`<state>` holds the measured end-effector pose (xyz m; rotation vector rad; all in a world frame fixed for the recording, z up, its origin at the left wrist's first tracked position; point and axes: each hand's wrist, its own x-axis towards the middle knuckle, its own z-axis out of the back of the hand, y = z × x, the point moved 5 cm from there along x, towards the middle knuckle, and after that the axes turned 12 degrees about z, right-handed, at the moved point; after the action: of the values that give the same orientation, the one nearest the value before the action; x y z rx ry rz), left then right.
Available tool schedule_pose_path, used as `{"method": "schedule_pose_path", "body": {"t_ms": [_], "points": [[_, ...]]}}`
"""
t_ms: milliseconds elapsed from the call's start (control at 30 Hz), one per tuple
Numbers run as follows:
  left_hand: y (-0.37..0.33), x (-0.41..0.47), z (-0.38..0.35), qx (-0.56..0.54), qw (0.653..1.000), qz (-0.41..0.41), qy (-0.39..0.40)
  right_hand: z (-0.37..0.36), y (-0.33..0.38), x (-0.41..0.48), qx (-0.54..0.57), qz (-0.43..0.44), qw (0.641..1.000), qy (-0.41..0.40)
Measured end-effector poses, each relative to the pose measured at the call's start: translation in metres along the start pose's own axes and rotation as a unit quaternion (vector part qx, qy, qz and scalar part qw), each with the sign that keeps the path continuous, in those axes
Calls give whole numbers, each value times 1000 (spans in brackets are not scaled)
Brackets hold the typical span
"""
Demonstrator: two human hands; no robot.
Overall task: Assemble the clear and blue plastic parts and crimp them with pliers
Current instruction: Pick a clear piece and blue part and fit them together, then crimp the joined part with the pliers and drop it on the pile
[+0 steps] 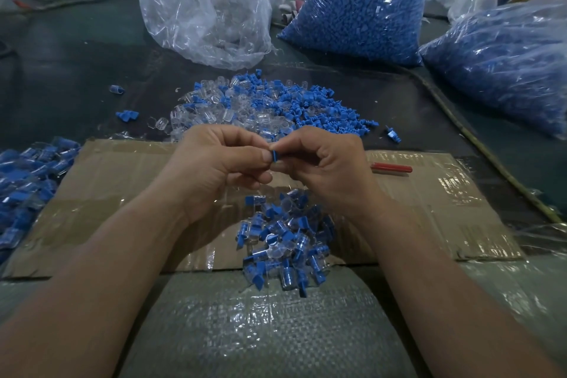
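Blue plastic part (275, 156) pinched between the fingers of the left hand (211, 166) and right hand (328, 172), above a pile of assembled pieces (285, 242) on cardboard (122, 181). Loose clear and blue parts (264, 107) lie beyond. The right hand partly hides a red tool handle (391, 168).

No readable text, labels, brands or numbers show anywhere.

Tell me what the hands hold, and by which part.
The left hand and the right hand pinch one small blue plastic part, each from its own side. Whether a clear part is there too cannot be told.
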<state>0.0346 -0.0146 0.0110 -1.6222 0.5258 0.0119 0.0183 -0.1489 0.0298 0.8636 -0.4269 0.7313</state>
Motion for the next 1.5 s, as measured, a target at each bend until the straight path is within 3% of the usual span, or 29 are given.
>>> {"method": "schedule_pose_path", "body": {"t_ms": [133,333,600,700,933,1233,1500], "points": [[1,1,2,-19,1000,-6,-13,5,-3,1,-11,-58,998,32],[0,3,8,-37,998,-21,-37,53,-36,-12,-90,-227,970,0],[0,5,10,-47,998,-20,-41,59,-50,-35,-110,-368,887,256],[0,6,9,-44,998,-24,-38,56,-51,-35,-152,-363,873,288],[3,8,9,-51,998,-23,-23,55,-46,-28,-185,-331,893,243],[2,10,11,-73,996,-35,-43,46,-43,-17,-270,-303,888,216],[-3,5,11,-99,990,-81,-55,44,-33,-9,-252,-220,941,57]]}}
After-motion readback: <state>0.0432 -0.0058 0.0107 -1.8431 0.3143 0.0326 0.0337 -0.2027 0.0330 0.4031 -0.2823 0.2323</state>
